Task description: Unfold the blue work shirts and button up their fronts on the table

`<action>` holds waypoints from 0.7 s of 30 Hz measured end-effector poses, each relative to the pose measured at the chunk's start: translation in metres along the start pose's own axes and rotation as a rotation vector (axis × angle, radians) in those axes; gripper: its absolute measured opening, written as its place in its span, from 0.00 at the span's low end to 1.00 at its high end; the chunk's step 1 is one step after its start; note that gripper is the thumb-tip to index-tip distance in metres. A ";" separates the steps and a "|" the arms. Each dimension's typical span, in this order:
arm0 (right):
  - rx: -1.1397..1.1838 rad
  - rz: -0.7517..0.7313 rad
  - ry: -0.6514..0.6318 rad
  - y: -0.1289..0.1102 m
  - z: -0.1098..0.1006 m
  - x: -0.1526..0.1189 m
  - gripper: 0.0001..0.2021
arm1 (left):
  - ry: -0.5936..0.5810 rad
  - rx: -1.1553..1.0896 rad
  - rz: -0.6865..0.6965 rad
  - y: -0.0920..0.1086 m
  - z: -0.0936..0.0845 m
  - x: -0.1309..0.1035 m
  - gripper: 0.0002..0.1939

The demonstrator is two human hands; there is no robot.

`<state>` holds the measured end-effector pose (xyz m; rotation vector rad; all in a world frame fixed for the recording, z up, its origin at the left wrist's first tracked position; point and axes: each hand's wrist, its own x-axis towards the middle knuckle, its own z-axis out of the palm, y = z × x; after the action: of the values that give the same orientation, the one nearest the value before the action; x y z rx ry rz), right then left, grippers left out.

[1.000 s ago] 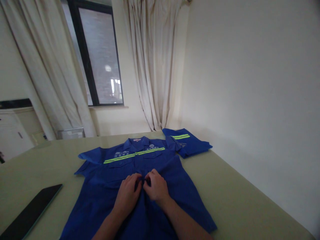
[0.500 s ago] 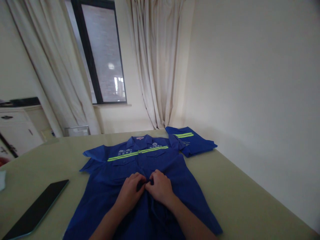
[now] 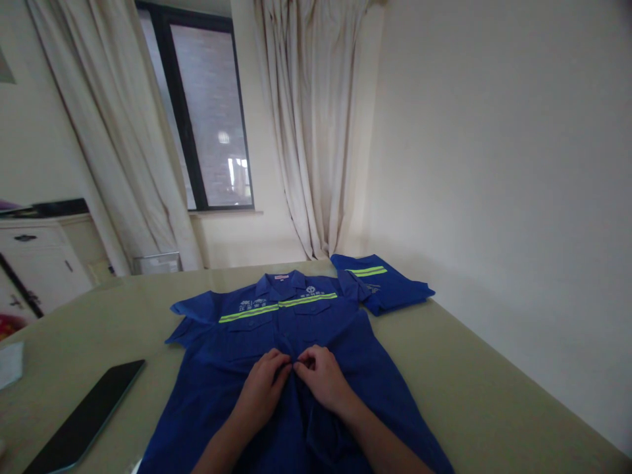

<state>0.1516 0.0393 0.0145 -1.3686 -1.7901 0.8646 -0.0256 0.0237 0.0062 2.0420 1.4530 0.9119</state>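
Note:
A blue short-sleeved work shirt (image 3: 207, 401) lies spread front side up, its collar pointing away from me and a yellow-green reflective stripe across the chest. At the middle of its front, my left hand (image 3: 264, 385) pinches the cloth along the front opening. Close beside it, my right hand (image 3: 323, 378) pinches the opposite edge, thumb and fingers pressed together. The fingertips of both hands nearly meet. Whether a button sits between them is too small to see. Below the hands the front edges fall in loose folds.
A second blue garment (image 3: 397, 289) with the same stripe lies folded at the back right, touching the shirt's sleeve. A dark flat tablet-like object (image 3: 86, 418) rests at left on the greenish table (image 3: 474, 395). A white piece (image 3: 10, 363) lies at the left edge.
The view has shifted slightly, so everything sits a little lower and further right. Both hands stay at the shirt's front opening, with small finger movements.

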 end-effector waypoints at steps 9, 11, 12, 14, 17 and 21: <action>-0.012 -0.048 -0.030 0.002 -0.001 -0.002 0.06 | -0.022 0.004 -0.012 0.008 -0.006 -0.001 0.15; -0.071 -0.072 -0.005 0.003 0.002 -0.003 0.05 | -0.025 0.044 -0.013 0.010 -0.006 -0.001 0.15; -0.102 -0.081 0.005 0.003 0.003 -0.004 0.05 | -0.024 0.070 -0.014 0.011 -0.005 -0.002 0.14; -0.152 -0.094 0.005 0.002 0.005 -0.005 0.04 | -0.012 0.117 -0.008 0.013 -0.004 -0.002 0.14; -0.187 -0.117 -0.025 -0.002 0.003 -0.007 0.04 | 0.012 0.131 -0.008 0.012 -0.002 -0.002 0.12; -0.213 -0.162 -0.048 -0.006 -0.001 -0.008 0.04 | 0.007 0.019 -0.019 0.008 0.000 0.001 0.12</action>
<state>0.1507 0.0303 0.0192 -1.3193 -2.0468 0.6402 -0.0204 0.0221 0.0123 2.0368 1.4873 0.9013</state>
